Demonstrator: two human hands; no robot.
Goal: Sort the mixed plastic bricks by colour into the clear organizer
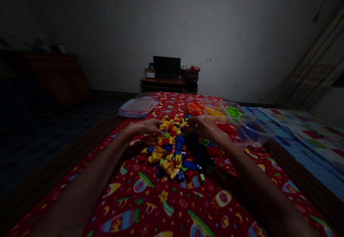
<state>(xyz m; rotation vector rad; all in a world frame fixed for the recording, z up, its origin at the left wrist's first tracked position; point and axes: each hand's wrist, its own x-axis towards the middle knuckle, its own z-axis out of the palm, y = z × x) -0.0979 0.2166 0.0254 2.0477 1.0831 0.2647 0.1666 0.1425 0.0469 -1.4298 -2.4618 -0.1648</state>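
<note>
A heap of toy building bricks [163, 154] in yellow, blue, red and green lies on the red patterned cloth [161, 208]. My left hand [150, 126] is at the heap's left edge, its thumb and fingers apart, with nothing visible between them. Over the heap's far right part, my right hand [204, 126] has its fingers curled downward and together; whatever they hold is hidden. Just beyond it stands a clear divided tray [243, 143], with orange bricks [196, 108], yellow-orange bricks [215, 112], green bricks [233, 112], red bricks [227, 129] and blue bricks [251, 131] in separate compartments.
Stacked clear lids [138, 107] lie at the table's far left. A bed with a checked blue cover [285, 140] is on the right. By the back wall stands a desk [163, 84] with a dark monitor [167, 67]. A wooden cabinet [56, 75] stands at the left.
</note>
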